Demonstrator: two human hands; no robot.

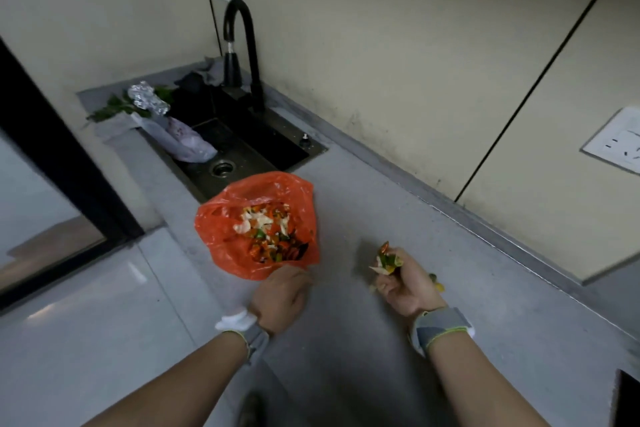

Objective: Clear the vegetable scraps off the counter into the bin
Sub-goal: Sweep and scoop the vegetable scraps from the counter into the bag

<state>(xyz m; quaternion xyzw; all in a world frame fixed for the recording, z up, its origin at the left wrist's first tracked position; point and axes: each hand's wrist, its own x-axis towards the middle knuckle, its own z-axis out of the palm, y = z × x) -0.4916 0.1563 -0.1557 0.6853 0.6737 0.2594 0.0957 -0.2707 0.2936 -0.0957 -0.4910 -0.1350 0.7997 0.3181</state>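
At upper left of the frame, leafy greens and a crumpled foil wad are lying beside the black sink, with a pale plastic bag drooping over its left rim; whether these count as scraps I cannot tell. Just below the sink, at centre, an orange bag is sitting open on the grey counter, already holding a heap of red, green and white scraps. The left hand is gripping the bag's near edge, fingers closed on the plastic. To the right, the right hand is curling shut around 1 small handful of peelings, held apart from the bag. A few bits are showing just behind that hand. Judging by this, the clearing is nearly done: this handful and those bits are left.
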